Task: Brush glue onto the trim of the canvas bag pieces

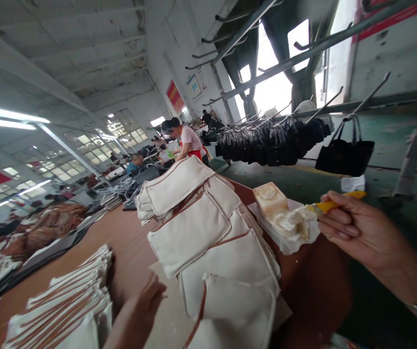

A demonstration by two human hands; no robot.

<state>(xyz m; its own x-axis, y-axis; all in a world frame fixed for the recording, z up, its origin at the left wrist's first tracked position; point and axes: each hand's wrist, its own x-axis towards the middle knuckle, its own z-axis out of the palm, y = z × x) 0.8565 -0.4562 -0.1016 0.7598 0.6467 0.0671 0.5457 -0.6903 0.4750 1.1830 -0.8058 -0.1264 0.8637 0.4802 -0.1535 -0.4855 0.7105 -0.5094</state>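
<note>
My right hand (356, 225) grips the yellow handle of a brush (327, 204). Its bristle end rests in or against a pale, pasty mass on a cream-stained block or container (274, 201) lying on white sheeting at the table edge. My left hand (139, 308) is low in the view, somewhat blurred, its fingers loosely stretched with no object visible in them. It is between two groups of work: overlapping off-white bag panels (194, 237) with brown edges in the middle, and a row of stacked off-white pieces (70, 300) with brown strips to the left.
The brown table (121, 237) runs away from me. Brown material (44, 228) is heaped at the far left. Black bags (346, 155) hang from a metal rack (303, 53) at the right. A person in a red apron (192, 140) bends over work farther back.
</note>
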